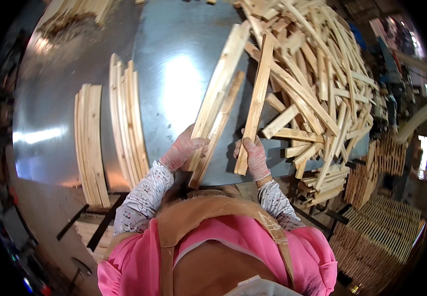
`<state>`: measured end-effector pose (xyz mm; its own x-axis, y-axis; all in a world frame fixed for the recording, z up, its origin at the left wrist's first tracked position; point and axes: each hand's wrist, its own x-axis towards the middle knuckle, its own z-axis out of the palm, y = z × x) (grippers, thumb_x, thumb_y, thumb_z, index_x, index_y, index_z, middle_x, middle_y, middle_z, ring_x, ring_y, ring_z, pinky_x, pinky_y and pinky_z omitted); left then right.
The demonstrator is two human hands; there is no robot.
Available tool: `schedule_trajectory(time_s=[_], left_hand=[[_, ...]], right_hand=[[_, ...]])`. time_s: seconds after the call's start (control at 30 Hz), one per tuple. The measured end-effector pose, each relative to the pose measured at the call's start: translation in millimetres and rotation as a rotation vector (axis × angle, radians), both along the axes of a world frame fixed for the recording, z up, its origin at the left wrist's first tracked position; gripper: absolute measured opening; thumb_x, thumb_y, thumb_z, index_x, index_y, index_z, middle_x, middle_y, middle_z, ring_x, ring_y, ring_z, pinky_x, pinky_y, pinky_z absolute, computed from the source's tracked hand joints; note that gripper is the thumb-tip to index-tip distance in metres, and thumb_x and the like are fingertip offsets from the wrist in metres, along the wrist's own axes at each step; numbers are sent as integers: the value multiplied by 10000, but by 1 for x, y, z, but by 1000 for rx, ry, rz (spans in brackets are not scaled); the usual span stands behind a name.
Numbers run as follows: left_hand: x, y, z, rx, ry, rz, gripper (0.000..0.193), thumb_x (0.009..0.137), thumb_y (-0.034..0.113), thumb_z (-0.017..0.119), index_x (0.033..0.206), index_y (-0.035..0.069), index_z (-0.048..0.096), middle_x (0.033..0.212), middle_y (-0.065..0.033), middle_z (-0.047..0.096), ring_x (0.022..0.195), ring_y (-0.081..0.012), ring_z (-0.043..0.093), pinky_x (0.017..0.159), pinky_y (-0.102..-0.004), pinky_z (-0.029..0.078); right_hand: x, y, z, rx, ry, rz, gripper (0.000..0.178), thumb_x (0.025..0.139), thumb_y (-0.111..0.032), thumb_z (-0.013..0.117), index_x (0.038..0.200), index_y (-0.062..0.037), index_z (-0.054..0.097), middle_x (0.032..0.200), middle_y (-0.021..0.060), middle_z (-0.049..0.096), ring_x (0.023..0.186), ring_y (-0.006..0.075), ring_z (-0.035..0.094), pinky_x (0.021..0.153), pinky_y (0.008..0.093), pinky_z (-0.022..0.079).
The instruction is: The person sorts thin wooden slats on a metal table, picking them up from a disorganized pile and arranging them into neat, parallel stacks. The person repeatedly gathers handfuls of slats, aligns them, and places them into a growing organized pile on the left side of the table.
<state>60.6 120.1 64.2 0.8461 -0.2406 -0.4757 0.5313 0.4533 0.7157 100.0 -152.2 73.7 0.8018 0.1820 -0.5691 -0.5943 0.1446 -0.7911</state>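
My left hand (178, 151), in a pinkish work glove, is closed round the near end of some pale wooden strips (219, 76). A narrower wooden strip (229, 101) lies close along their right side; whether my fingers also grip it I cannot tell. My right hand (257, 158), gloved too, is wrapped round the lower part of a single long wooden slat (258, 96). That slat tilts up and away from me, its far end near the heap of loose wood. Patterned sleeves cover both forearms.
A large jumbled pile of wooden strips (317, 74) fills the table's right side. Two neat bundles, one nearer the left edge (89, 143) and another beside it (128, 118), lie on the metal tabletop (174, 44). Stacked slats (381, 227) stand at lower right.
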Motion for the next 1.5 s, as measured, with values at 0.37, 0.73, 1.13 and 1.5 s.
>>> schedule_trajectory(time_s=[0.37,0.73,1.13,1.5], left_hand=[[-129,11,-47,1098,193,134,834,912,437,762,1570,16,469,1431,-267,612,1323,-455,601,1146,-480,479],[-192,53,2,1630,7,116,770,938,420,763,1499,-54,530,1519,-271,567,1373,-428,558,1147,-515,466],[-228,215,-13,1854,55,232,359,1077,280,577,1360,80,672,1369,-251,658,1262,-426,630,1084,-519,506],[-228,205,-36,2099,109,301,806,911,246,822,1631,147,473,1631,-194,491,1475,-376,504,1198,-486,451]], right_hand=[[-33,183,-45,-379,-228,565,393,967,-246,678,1209,54,601,991,226,743,836,312,739,787,419,602],[-59,204,-71,-643,-540,977,627,970,-350,701,1380,107,572,1168,362,715,980,383,762,831,444,634],[-42,137,-14,-1291,-779,754,958,867,-580,797,1578,-25,476,1375,256,679,1240,415,661,1081,485,519],[-69,11,-52,-1247,-380,330,935,847,-259,793,1646,-50,355,1444,275,570,1230,467,642,1062,506,532]])
